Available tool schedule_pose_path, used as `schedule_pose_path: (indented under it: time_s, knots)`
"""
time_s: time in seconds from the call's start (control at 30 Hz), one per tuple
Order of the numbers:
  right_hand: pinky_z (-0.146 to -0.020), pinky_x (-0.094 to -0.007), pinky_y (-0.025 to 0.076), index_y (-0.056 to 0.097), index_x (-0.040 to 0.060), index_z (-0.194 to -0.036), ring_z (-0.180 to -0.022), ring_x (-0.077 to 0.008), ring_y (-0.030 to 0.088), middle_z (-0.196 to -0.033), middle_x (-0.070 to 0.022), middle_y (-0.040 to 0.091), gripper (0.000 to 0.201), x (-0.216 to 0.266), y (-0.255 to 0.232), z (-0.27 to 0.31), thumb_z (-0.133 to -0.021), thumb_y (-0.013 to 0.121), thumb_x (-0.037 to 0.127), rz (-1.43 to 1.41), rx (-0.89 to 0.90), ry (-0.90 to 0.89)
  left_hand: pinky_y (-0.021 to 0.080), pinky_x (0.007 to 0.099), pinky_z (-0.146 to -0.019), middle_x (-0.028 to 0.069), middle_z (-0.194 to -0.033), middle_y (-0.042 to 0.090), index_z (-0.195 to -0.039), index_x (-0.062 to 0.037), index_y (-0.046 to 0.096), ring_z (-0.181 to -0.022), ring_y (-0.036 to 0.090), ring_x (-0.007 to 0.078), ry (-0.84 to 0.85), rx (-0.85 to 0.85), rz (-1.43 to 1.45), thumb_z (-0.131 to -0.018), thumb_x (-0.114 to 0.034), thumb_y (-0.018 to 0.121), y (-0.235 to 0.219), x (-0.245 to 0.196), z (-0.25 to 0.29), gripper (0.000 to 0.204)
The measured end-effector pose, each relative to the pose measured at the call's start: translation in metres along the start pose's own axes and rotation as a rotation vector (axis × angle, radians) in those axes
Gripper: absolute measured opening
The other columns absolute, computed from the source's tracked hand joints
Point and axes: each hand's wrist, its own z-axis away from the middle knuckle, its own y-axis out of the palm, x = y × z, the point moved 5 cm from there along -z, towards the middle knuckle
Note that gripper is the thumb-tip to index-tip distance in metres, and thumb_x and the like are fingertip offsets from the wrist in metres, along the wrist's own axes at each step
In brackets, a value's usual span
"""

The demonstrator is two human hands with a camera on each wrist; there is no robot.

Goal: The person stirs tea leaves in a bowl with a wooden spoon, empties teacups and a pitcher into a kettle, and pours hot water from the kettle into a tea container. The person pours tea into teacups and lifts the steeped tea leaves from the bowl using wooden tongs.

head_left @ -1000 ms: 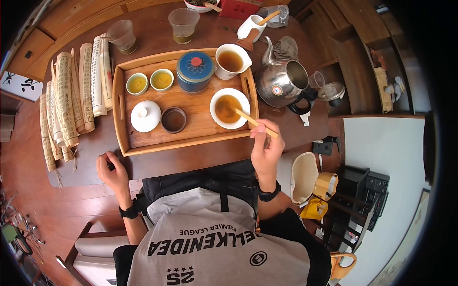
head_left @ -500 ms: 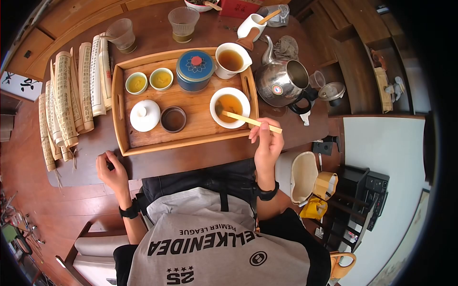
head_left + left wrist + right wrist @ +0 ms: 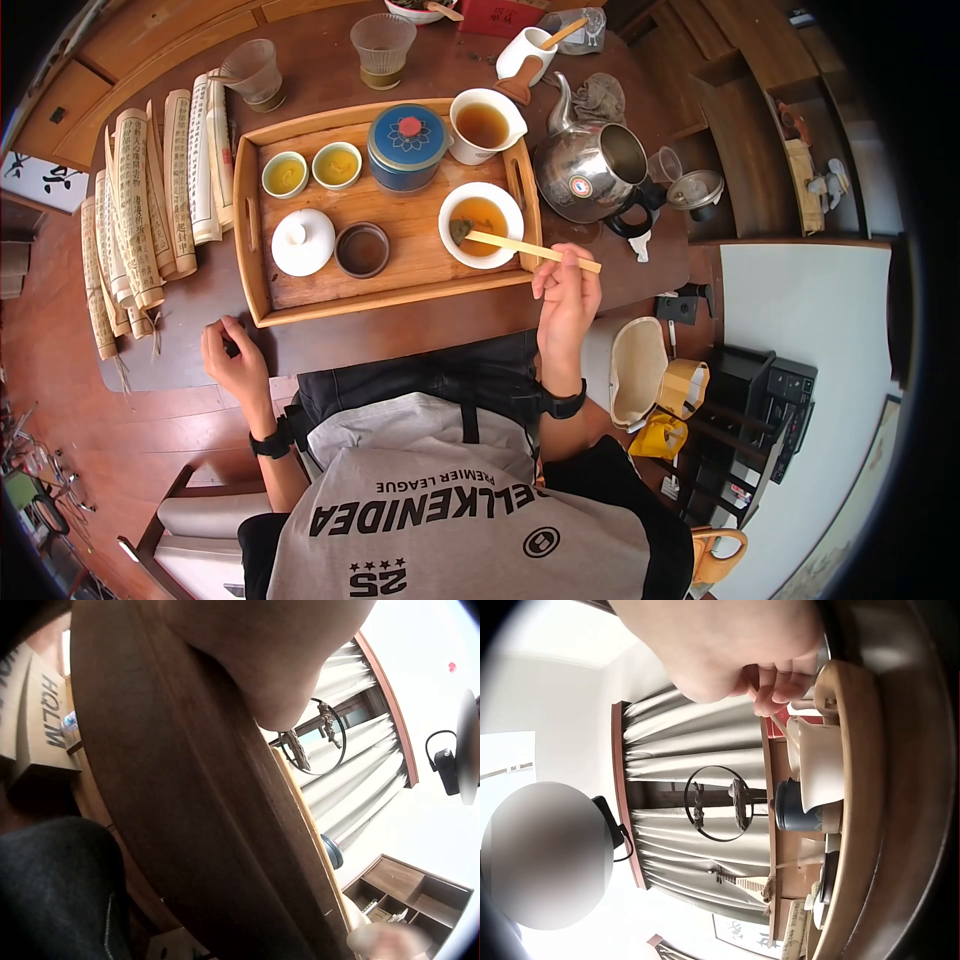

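Observation:
My right hand (image 3: 568,305) pinches a flat, pale wooden stick (image 3: 530,248) near its outer end. The stick slants over the rim of a white bowl (image 3: 448,250) of amber tea, at the tray's right. Its tip meets a dark clump (image 3: 460,231) at the left side of the tea. In the right wrist view, the curled fingers (image 3: 780,686) hold the stick beside the white bowl (image 3: 821,765). My left hand (image 3: 235,358) rests at the table's front edge, fingers loosely curled, holding nothing that shows.
On the wooden tray (image 3: 400,292) stand a white lid (image 3: 303,243), a small brown dish (image 3: 362,250), two small tea cups (image 3: 338,166), a blue canister (image 3: 408,150) and a white pitcher (image 3: 487,125). A steel kettle (image 3: 585,175) is to the right; bamboo scrolls (image 3: 180,180) lie left.
The stick's tip has moved left within the bowl, and the dark clump has come into view there. My right hand has shifted slightly right; the left stays put.

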Motion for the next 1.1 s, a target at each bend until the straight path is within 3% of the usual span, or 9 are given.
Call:
schedule_pose_path:
  time_s: [1.1]
  knots:
    - [-0.056, -0.0266, 0.042, 0.058, 0.0004, -0.109, -0.069, -0.0133, 0.054, -0.079, -0.0073, 0.058, 0.02, 0.035, -0.009, -0.008, -0.106, 0.049, 0.018, -0.039, -0.051, -0.173, 0.039, 0.0365, -0.056, 0.0103, -0.068, 0.052, -0.081, 0.0032, 0.06, -0.061, 0.05, 0.0238, 0.005, 0.002, 0.002, -0.097, -0.008, 0.059, 0.0, -0.001, 0.0, 0.019]
